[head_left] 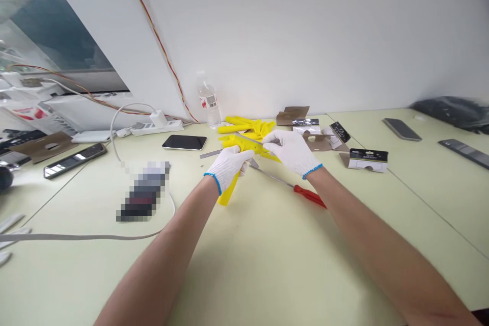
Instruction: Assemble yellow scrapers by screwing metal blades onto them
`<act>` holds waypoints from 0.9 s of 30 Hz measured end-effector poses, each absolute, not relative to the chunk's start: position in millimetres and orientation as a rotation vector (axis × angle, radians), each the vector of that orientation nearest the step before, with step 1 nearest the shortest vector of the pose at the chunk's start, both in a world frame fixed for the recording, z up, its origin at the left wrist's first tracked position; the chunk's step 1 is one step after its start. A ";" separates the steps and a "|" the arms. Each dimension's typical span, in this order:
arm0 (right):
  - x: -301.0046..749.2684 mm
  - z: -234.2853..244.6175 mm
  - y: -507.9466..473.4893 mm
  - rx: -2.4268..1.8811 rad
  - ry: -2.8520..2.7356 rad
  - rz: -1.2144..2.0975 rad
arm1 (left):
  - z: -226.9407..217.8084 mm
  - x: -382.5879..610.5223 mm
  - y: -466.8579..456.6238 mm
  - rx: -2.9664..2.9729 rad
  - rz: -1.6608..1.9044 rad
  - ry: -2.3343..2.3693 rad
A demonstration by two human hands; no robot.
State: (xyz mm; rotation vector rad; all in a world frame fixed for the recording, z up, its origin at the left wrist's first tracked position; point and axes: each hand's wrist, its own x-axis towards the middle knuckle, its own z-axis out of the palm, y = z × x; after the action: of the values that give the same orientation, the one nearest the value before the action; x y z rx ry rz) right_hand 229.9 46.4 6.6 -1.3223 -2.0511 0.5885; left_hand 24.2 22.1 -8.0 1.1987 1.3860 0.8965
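My left hand [229, 165], in a white knit glove with blue trim, is closed around a yellow plastic scraper [228, 192] whose handle points down toward me. Along the scraper's head lies a thin metal blade [248, 138]. My right hand [289, 150], gloved likewise, pinches the right end of the blade and head; its fingertips partly hide that spot. Behind both hands is a pile of yellow scrapers [237, 128]. A screwdriver [308, 195] with a red handle lies below my right hand. Left of my left hand, a loose metal blade strip [210, 154] rests on the table.
A water bottle [209, 104] stands by the wall. Opened cardboard packs [368, 160] lie at right. Phones [184, 142] lie on the table [244, 265], one blurred out. A power strip [168, 126] and white cable [95, 237] occupy the left; a black bag [451, 111] sits far right.
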 end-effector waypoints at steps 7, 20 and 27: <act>224.5 3.7 43.1 -1.321 -2.083 0.505 | -1.8 29.2 15.2 1.268 0.898 1.344; 223.0 -3.8 45.0 -1.278 -2.150 0.384 | 6.0 31.1 8.3 1.264 0.879 1.300; 219.8 -0.1 51.1 -1.228 -2.151 0.323 | 9.6 30.1 4.9 1.271 0.886 1.310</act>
State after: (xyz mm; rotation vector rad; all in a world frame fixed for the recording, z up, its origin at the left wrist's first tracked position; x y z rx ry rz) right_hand 219.8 51.1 -0.1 -1.2280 -2.1515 0.3228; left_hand 30.1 4.9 9.6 1.2707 1.3098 0.8860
